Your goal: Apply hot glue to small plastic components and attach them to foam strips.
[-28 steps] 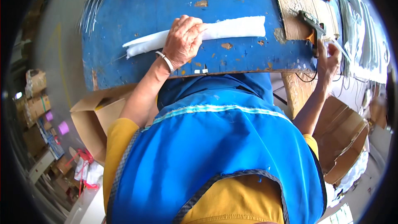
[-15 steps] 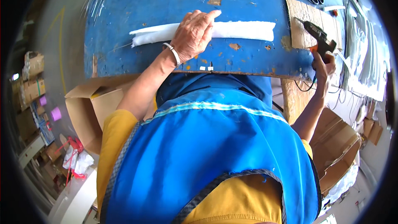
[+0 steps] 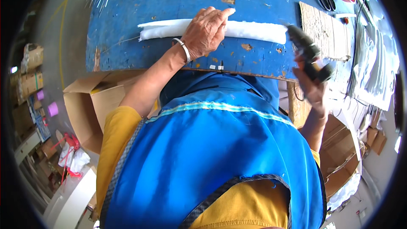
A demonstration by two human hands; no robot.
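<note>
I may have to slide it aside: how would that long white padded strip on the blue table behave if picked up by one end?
The white strip looks soft and fluffy, so it would probably droop. It lies flat, unlikely to roll. It seems light; the left hand pins it.

The worktable [image 3: 169,0] is chipped blue, the padding strip [image 3: 250,29] white, the glue gun [image 3: 307,53] black, the apron [image 3: 220,152] blue over yellow.
</note>
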